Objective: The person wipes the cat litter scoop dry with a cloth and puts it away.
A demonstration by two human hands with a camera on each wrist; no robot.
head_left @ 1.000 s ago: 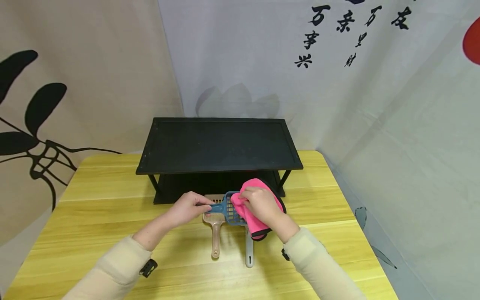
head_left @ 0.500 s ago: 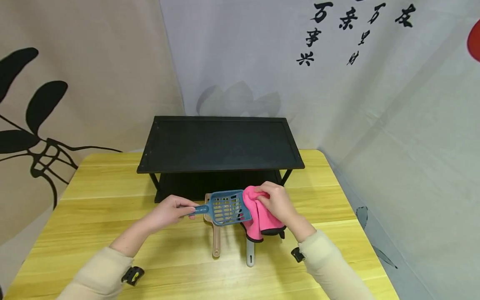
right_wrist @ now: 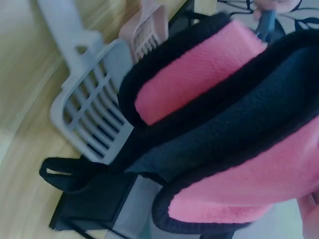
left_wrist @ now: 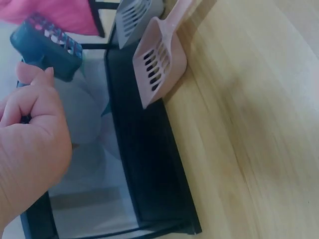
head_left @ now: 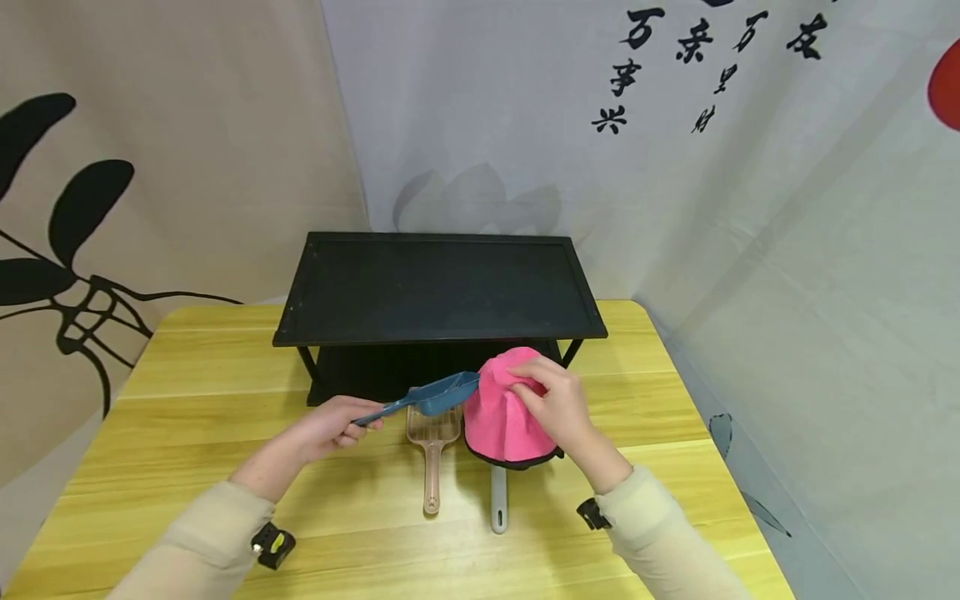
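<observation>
My left hand (head_left: 330, 429) grips the handle of a blue slotted litter scoop (head_left: 438, 398), held tilted in the air before the black rack. My right hand (head_left: 558, 404) pinches a pink cloth (head_left: 501, 425) with black edging, which hangs in folds at the scoop's far end. Below, a beige-pink litter scoop (head_left: 432, 467) lies on the table, its slotted head towards the rack. A grey litter scoop (head_left: 498, 500) lies beside it; the cloth covers its head in the head view, but the right wrist view shows that scoop's slots and grey handle (right_wrist: 62, 30).
A black two-tier rack (head_left: 442, 292) stands at the back of the wooden table (head_left: 360, 533), its lower shelf (head_left: 390, 371) just beyond the scoops. Behind hangs a pale curtain (head_left: 480, 108) with black printed characters.
The blue scoop came out from under the cloth to the left, then turned edge-on and rose slightly. The cloth shifted right, then spread into a hanging drape. The two lying scoops stayed put.
</observation>
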